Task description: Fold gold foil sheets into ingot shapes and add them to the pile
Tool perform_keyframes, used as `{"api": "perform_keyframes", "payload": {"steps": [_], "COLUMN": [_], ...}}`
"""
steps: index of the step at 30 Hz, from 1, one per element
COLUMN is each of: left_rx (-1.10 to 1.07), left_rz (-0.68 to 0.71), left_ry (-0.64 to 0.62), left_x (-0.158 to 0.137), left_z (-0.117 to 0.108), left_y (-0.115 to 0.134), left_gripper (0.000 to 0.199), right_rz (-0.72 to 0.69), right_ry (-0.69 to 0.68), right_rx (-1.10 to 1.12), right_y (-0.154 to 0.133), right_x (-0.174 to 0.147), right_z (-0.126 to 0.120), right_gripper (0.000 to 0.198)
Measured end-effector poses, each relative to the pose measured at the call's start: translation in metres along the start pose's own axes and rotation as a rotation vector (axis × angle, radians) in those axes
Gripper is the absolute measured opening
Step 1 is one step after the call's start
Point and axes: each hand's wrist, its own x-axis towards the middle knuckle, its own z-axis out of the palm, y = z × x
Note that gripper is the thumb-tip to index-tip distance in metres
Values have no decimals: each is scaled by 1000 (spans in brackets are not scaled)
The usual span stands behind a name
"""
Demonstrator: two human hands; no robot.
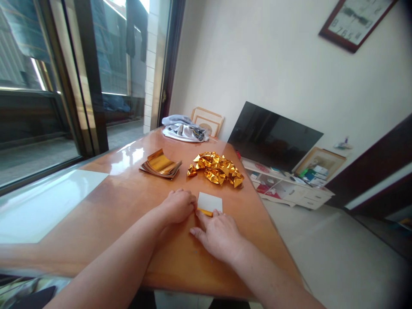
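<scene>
Head view, clock positions taken from the paper sheet as dial centre: the paper sheet, thin and rectangular with a matte white face up, lies on the tabletop, a smooth, glossy, orange-brown surface. Its near edge, at 6 o'clock, carries a narrow folded band of shiny gold. The left hand, at 9 o'clock, has its fingers curled at the near-left corner of the sheet; whether they are clamped on it cannot be told. The right hand, at 5 o'clock, rests its fingertips on the band, thumb set apart from the fingers. At 10 o'clock lies a stack of gold foil sheets, metallic on top, loosely layered and curled up at the far edge. At 12 o'clock is a heap of folded foil pieces, mirror-bright, faceted and pointed. Between 1 and 2 o'clock hangs a wall clock with a dark reddish-brown frame and a pale dial; the numerals 8, 7, 6 and 5 are legible.
</scene>
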Motion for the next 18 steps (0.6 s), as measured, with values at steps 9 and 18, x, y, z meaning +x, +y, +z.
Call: {"api": "perform_keyframes", "payload": {"steps": [9, 18], "left_rx": [77, 122], "left_rz": [7, -13], "left_ry": [94, 156], "left_x": [-1, 5], "left_z": [10, 25], "left_y": [6, 5], "left_gripper": [26, 21], "right_rz": [7, 52], "right_ry": [49, 54], "right_rx": [34, 83], "right_y": [4, 14], "right_x": [-7, -14], "right_z": [7, 18], "right_gripper": [71, 69]}}
